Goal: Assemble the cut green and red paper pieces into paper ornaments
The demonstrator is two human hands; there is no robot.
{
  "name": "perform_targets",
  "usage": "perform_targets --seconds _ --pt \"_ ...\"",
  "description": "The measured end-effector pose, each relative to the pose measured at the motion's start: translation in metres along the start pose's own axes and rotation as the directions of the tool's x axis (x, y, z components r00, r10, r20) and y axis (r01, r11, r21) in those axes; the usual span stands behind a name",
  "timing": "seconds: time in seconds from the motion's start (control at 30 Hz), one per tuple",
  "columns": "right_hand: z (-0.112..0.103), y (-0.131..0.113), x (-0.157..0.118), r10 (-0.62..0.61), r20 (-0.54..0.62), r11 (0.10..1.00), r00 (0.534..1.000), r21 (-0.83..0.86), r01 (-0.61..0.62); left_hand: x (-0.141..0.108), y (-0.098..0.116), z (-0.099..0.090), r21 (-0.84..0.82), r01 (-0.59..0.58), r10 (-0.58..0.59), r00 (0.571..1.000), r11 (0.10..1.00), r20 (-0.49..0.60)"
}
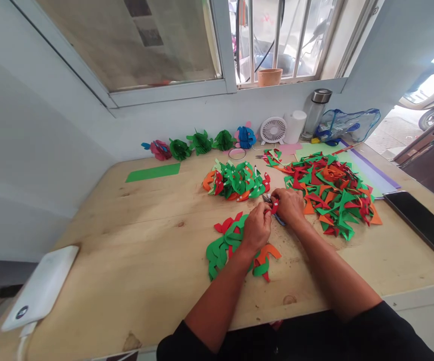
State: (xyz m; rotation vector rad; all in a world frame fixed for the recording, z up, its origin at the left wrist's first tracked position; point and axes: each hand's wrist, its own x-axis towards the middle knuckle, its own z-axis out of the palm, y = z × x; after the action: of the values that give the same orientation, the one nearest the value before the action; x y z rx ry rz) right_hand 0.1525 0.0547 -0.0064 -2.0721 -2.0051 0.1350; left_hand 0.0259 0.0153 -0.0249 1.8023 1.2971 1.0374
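Note:
Between my two hands is a small curved red paper piece point(275, 206) with white patches on it. My left hand point(257, 228) is closed, pinching the piece at its lower left end. The closed fingers of my right hand point(290, 204) meet the piece at its upper side; their tips are partly hidden. Just under the hands is a pair of scissors point(280, 220) with a blue handle, mostly covered. Below my left wrist spreads a pile of green, red and orange curved paper cut-outs point(219, 253). Beyond the hands, a second pile point(235, 178) has white patches on its pieces.
On the right lie a large heap of paper scraps point(329, 188) and a black phone point(422, 220). Along the wall are paper flowers point(201, 143), a small fan point(273, 130), and a glass bottle point(315, 114). A green strip point(152, 172) and white power bank point(41, 286) are at left.

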Motion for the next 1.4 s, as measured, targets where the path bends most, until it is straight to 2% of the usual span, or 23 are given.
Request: perform_targets --seconds 0.43,0.53,0.6,0.7,0.77,0.87,0.93,1.07,1.17,1.27,1.4 --pt "0.010 0.003 0.001 -0.040 -0.081 0.995 0.996 0.085 0.047 0.001 -0.001 0.000 0.073 -0.023 0.022 1.000 0.997 0.010" --pt "0.010 0.006 0.002 -0.042 -0.096 0.979 0.994 0.196 0.060 0.001 0.000 -0.001 0.081 -0.017 0.016 1.000 0.997 0.015" --pt "0.009 0.009 0.005 0.025 -0.132 0.941 0.991 0.336 0.021 0.000 0.000 -0.001 0.077 -0.015 0.014 1.000 0.997 0.012" --pt "0.004 0.012 0.008 0.181 -0.184 0.809 0.966 0.586 -0.039 0.001 -0.002 0.000 0.028 0.007 -0.007 1.000 1.000 -0.010" --pt "-0.001 0.012 0.009 0.258 -0.162 0.646 0.952 0.762 -0.046 0.002 -0.005 0.001 -0.079 0.041 -0.044 0.998 0.996 -0.034" --pt "-0.010 0.006 0.002 0.295 -0.070 0.351 0.953 0.935 -0.040 0.006 -0.007 -0.001 -0.333 0.088 -0.127 0.987 0.939 -0.097" --pt "-0.017 0.000 -0.007 0.275 -0.022 0.255 0.961 0.966 -0.051 0.009 -0.005 -0.004 -0.477 0.109 -0.202 0.968 0.872 -0.148" --pt "-0.021 -0.014 -0.027 0.170 0.000 0.221 0.985 0.974 -0.039 0.011 0.002 -0.014 -0.650 0.156 -0.347 0.921 0.744 -0.176" --pt "-0.015 -0.020 -0.036 0.114 0.007 0.196 0.994 0.980 -0.029 0.011 0.005 -0.018 -0.703 0.165 -0.387 0.907 0.691 -0.167" --pt "-0.006 -0.023 -0.038 0.077 -0.049 0.227 0.996 0.973 0.030 0.011 0.004 -0.018 -0.686 0.157 -0.375 0.909 0.711 -0.181" --pt "0.000 -0.025 -0.036 0.044 -0.141 0.308 0.989 0.944 0.121 0.011 0.002 -0.016 -0.638 0.137 -0.317 0.932 0.758 -0.176"
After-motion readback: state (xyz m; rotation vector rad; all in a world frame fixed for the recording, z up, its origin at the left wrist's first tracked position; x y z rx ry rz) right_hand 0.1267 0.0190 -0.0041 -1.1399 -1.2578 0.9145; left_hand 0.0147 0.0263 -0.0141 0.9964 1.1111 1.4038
